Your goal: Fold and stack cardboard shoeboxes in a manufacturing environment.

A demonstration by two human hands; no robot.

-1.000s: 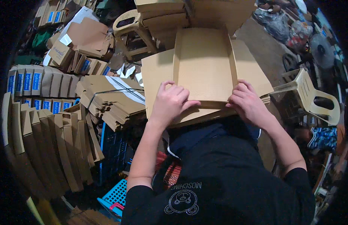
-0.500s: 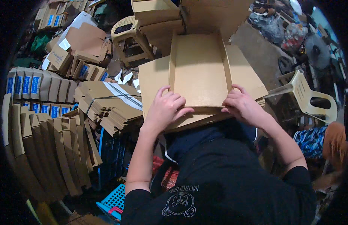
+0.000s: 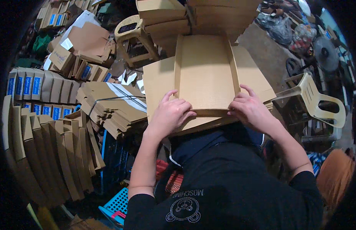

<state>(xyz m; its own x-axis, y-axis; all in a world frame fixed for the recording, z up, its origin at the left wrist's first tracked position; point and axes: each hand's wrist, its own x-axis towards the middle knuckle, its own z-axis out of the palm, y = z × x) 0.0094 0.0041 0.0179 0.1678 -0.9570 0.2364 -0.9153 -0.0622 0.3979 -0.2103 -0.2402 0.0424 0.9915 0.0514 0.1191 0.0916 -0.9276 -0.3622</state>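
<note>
Cardboard tray (image 3: 206, 73) lies open on flat cardboard sheets (image 3: 159, 76) before the person (image 3: 231, 188). Left hand (image 3: 168, 115) and right hand (image 3: 252, 109) hold its near corners, each grip mostly closed, thumbs by the near wall (image 3: 210, 112). The step appears to be shaping these corners; the next move calls for steady, even pressure.

A tray (image 3: 206, 73) blocks the cardboard stack (image 3: 254, 76) centrally, a bundle (image 3: 109, 101) its left edge; open floor (image 3: 264, 48) adjoins its far right corner.
</note>
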